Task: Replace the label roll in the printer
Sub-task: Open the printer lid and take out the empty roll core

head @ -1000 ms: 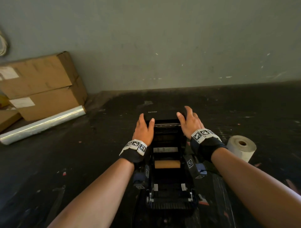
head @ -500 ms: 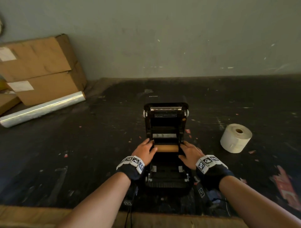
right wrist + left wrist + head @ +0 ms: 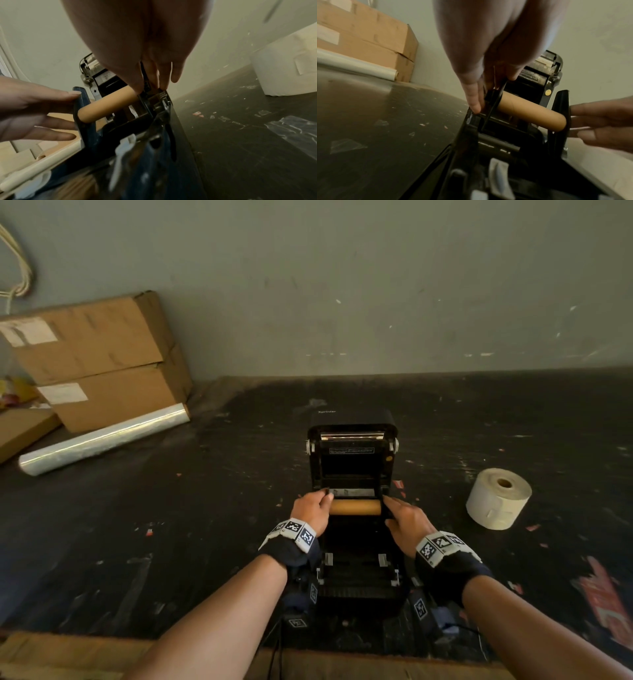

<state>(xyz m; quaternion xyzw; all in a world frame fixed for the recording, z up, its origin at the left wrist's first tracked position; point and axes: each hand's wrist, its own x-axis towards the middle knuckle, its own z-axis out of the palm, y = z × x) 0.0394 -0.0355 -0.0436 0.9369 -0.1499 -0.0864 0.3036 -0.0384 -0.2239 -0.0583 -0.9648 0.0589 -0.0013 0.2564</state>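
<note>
The black label printer [image 3: 352, 436] stands with its lid up. In its bay a bare brown cardboard core [image 3: 354, 507] [image 3: 530, 112] [image 3: 106, 106] hangs between two black roll holder guides. My left hand [image 3: 322, 498] [image 3: 494, 93] pinches the left guide [image 3: 493, 105], thumb inside and finger outside. The right guide [image 3: 145, 86] is pinched by my right hand [image 3: 394, 505] [image 3: 150, 85], its fingers along the guide's outer face. A full white label roll [image 3: 498, 498] [image 3: 283, 67] stands on end on the black table, to the right of the printer.
Two stacked cardboard boxes [image 3: 99, 361] and a roll of clear stretch film [image 3: 102, 440] lie at the back left against the wall. Paper scraps dot the black table top [image 3: 205, 542]. A brown edge runs along the table's near side.
A second ago both hands were up at the lid's top edge. They came down to the two ends of the cardboard core, where they now hold the guides.
</note>
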